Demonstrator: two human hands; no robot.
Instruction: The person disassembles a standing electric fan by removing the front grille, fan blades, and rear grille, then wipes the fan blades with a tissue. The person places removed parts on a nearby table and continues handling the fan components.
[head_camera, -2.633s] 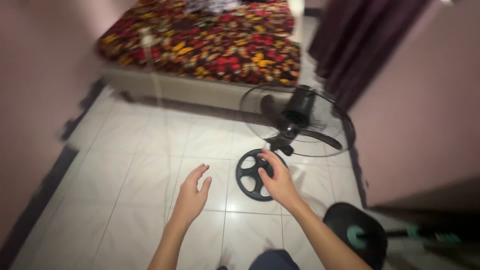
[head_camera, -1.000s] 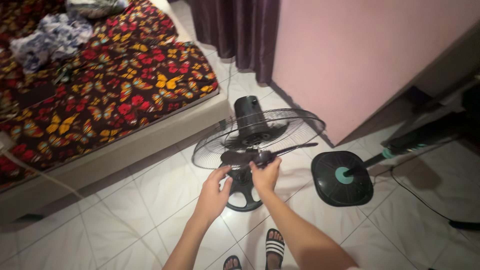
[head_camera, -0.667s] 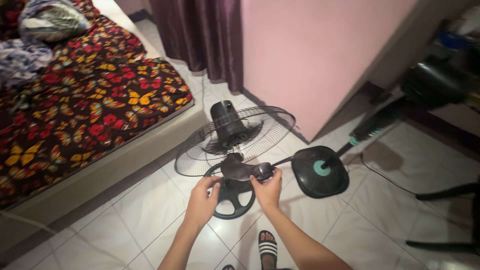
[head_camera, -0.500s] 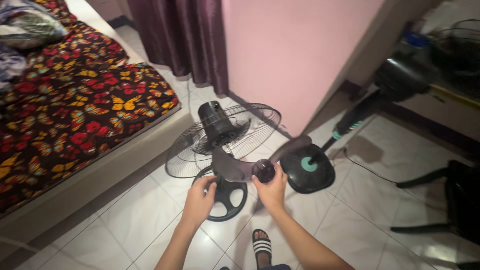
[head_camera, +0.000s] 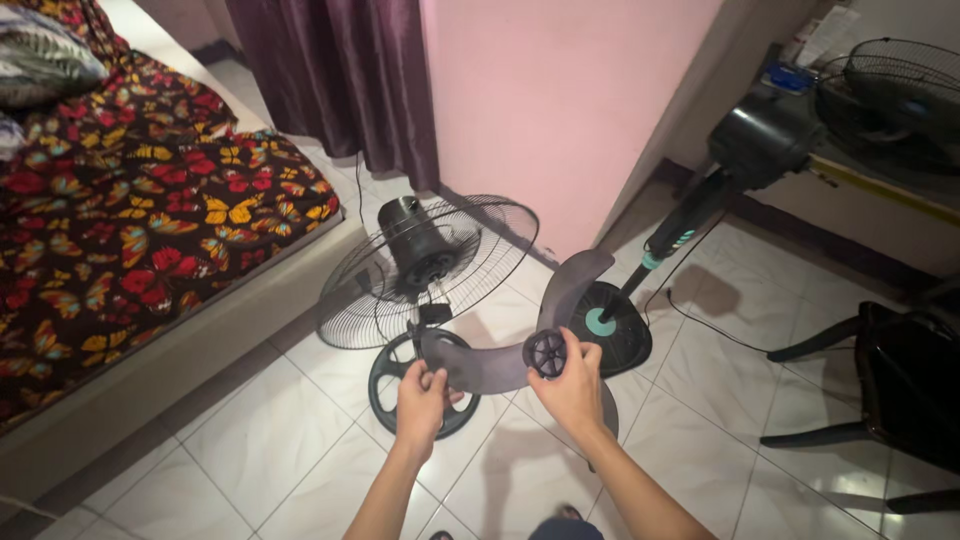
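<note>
Bare floor tiles (head_camera: 250, 440) lie open at left; fan grille (head_camera: 430, 265), round base (head_camera: 605, 325) and chair (head_camera: 880, 385) crowd ahead and right.

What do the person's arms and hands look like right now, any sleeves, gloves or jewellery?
Both forearms are bare as far as the bottom edge of the picture, with no sleeves in view. The left hand and the right hand wear no gloves. No ring, watch or bracelet shows on the fingers or wrists. No markings or cables on either arm.

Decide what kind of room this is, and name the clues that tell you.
Most likely a bedroom in a home: a bed with a butterfly-patterned cover, a dark purple curtain, a white tiled floor, and pedestal fans, one fan blade in the hands.
</note>
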